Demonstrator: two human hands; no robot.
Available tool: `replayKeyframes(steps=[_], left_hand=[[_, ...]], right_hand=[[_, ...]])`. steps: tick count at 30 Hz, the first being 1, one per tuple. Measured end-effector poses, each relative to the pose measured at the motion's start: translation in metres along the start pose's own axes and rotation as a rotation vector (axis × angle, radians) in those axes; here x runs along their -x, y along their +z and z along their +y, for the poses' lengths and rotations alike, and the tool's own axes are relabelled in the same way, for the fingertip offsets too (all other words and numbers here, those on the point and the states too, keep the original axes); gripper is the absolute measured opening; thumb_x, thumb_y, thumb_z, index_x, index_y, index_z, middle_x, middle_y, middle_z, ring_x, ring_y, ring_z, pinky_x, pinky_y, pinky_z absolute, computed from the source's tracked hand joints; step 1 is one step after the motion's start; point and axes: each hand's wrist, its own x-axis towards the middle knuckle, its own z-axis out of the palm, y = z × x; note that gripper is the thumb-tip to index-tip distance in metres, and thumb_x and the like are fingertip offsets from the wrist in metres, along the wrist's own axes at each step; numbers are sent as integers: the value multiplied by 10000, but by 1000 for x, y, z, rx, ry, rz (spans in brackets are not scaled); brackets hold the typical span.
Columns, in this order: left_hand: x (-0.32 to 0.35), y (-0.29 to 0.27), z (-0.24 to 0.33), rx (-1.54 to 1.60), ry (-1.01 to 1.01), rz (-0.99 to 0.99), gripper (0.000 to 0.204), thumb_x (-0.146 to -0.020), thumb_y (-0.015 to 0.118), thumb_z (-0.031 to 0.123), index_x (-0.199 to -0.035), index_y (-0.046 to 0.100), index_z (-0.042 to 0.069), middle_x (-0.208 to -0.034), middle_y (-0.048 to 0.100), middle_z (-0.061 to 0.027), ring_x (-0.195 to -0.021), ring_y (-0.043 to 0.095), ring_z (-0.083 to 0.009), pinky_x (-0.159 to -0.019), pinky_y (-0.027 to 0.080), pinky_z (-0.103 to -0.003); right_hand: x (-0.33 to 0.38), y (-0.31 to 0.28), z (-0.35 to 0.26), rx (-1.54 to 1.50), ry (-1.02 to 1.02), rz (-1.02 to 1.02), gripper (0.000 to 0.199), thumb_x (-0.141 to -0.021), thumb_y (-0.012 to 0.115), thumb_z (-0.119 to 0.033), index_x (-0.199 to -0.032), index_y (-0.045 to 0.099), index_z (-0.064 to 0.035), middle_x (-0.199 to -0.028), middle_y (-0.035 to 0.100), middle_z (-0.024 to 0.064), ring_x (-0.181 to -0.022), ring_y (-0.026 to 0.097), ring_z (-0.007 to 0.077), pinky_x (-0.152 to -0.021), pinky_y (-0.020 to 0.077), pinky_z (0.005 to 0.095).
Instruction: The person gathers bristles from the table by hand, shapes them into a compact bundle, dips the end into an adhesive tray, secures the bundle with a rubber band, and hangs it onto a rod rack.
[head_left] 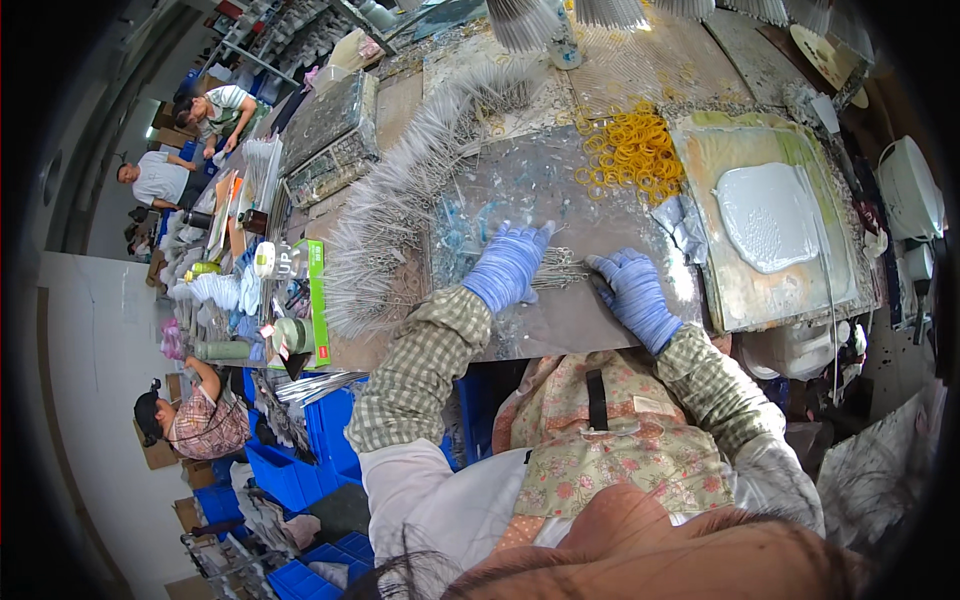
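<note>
My left hand, in a blue-violet glove with ribbed bands, lies over a small bundle of thin metal wires with looped ends. Its fingers are closed around the bundle, and part of the wires is hidden under the palm. At the other end of the bundle is my right hand, gloved alike. Its fingers are bent and slightly apart, with the tips close to the wire ends; I see nothing gripped in it. Both hands rest low over the grey work board. Checked sleeves cover my forearms.
A long row of wire bundles curves along the left. Yellow rubber bands are heaped beyond my right hand. To the right sits a tray with a pool of white paste. Blue crates stand lower left; other people work farther left.
</note>
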Motion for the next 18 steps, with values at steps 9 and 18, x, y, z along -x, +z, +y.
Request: replayKeyframes(steps=[9,18], left_hand=[[11,15,3,98,-121,72,630,-731,840,191,-1290,586,53,-1151,707,-169,-1080,689,-336,-952,536,-446],[27,2,-6,189,-208,86,513,-775,802,188,-1229,617,36,-1034,725,-187,-997,711,-348,-870,568,-458]], right_hand=[[-9,12,-2,-27,26,-61,210,-905,659,-201,-1085,681,-96,-948,682,139,-918,637,352,-843,497,479],[-25,35,-28,-817,282,88,357,-994,651,-206,-1290,606,-12,-1207,685,132,-1151,652,224,-1008,497,356]])
